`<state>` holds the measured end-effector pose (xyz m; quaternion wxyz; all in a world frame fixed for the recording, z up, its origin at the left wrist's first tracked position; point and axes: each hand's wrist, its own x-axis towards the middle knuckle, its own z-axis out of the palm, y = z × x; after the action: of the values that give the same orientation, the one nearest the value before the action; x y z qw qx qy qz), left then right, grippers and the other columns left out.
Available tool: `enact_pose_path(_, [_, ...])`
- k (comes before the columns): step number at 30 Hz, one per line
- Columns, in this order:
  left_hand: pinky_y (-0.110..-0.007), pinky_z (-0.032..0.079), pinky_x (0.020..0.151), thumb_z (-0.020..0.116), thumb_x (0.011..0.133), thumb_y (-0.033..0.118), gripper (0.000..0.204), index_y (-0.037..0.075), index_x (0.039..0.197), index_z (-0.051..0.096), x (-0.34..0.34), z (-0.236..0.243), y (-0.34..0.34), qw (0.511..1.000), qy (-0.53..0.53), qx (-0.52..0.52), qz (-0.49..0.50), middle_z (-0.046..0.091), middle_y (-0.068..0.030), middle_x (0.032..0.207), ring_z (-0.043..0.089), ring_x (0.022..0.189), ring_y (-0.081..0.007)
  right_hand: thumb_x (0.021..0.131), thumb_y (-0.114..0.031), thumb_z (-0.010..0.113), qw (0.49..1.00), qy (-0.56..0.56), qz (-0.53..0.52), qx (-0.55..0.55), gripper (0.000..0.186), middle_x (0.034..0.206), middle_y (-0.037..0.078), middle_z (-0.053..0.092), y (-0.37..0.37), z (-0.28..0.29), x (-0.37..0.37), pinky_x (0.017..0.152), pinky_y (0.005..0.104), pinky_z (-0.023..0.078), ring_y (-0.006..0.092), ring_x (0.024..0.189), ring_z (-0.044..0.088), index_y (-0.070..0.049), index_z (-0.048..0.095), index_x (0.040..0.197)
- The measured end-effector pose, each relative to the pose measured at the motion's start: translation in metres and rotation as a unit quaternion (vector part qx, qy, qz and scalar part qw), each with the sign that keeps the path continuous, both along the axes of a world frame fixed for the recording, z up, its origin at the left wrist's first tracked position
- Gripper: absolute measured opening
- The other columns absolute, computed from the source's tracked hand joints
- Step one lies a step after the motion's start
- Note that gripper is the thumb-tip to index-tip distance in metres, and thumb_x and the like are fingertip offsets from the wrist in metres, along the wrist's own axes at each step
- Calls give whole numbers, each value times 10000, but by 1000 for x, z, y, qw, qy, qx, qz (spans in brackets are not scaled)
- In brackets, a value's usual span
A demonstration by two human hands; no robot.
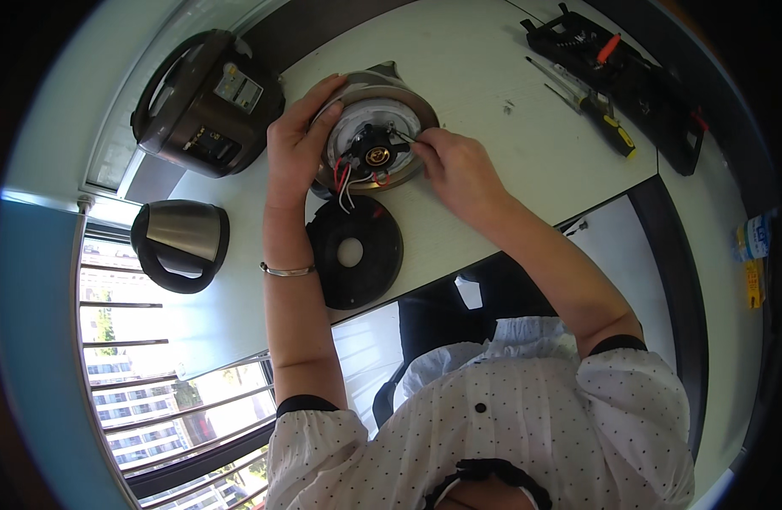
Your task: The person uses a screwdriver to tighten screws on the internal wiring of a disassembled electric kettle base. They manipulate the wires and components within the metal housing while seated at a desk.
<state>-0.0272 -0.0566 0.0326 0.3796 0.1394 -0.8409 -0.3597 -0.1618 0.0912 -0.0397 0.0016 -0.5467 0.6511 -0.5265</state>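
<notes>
Found vessel bottom-up, far on worktop, just beyond disc. Observed left hand curled round left rim with thumb over edge; right hand pinched thumb to finger on slim piece, kind unclear, with forearm angled in from near right. Advised, in judgement: brace rim firmly, work gently beside hub, avoid tugging wires.
</notes>
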Motion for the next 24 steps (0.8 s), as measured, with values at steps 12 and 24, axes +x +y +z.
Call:
enact_pose_path(12, [-275, 444, 918, 579, 871, 50, 291, 14, 1155, 629, -1, -2, 1, 1000, 3, -22, 15, 640, -131, 1152, 600, 1045, -176, 834, -85, 604, 995, 97, -26, -18, 101, 683, 188, 608, -1, -2, -5, 597, 417, 487, 348, 641, 609, 5, 600, 790])
enact_pose_path(24, [-293, 445, 927, 579, 863, 57, 290, 31, 1146, 636, -1, -5, 6, 998, 14, -54, 37, 633, -147, 1164, 599, 1073, -209, 795, -47, 574, 995, 68, 13, 66, 49, 726, 194, 622, 4, 8, -11, 639, 433, 499, 354, 696, 619, -8, 604, 790])
